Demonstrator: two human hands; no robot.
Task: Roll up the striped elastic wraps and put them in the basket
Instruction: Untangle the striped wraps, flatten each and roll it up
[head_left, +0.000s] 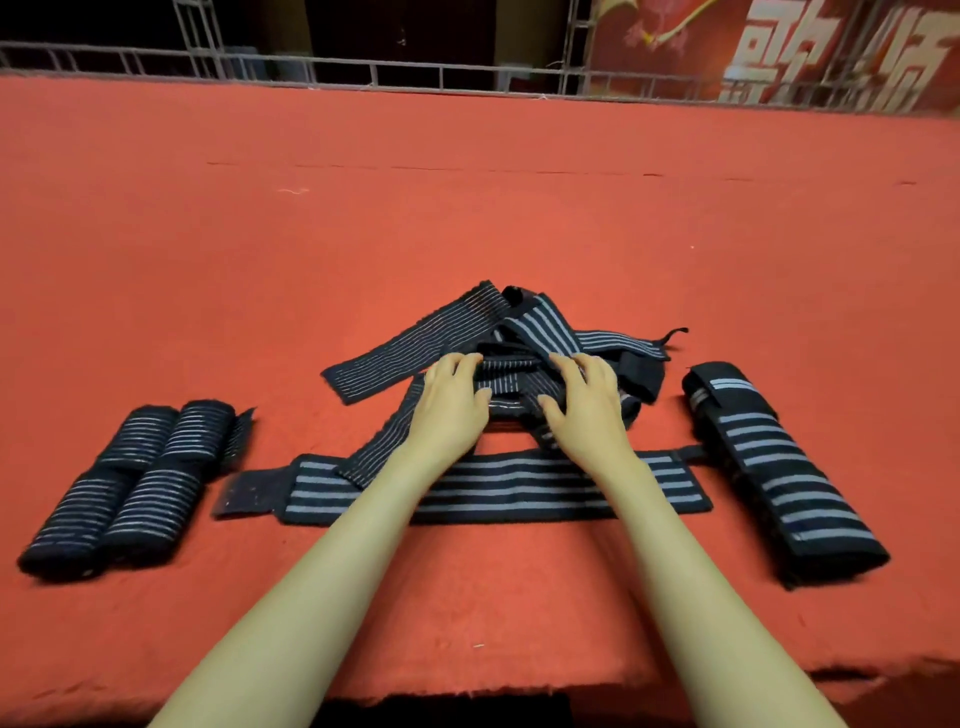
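Note:
A tangled heap of black striped elastic wraps (524, 332) lies in the middle of the red cloth. My left hand (451, 402) and my right hand (587, 397) both rest on the heap, fingers bent over the fabric; whether they grip it I cannot tell. One wide-striped wrap (493, 488) lies flat and unrolled in front of the heap, under my forearms. Several rolled thin-striped wraps (130, 483) lie together at the left. Rolled wide-striped wraps (774, 467) lie at the right. No basket is in view.
The red cloth-covered table (467, 208) stretches far back to a metal railing (467, 73). Its front edge (467, 696) runs just below my forearms. A red banner with white characters (831, 57) hangs at the back right.

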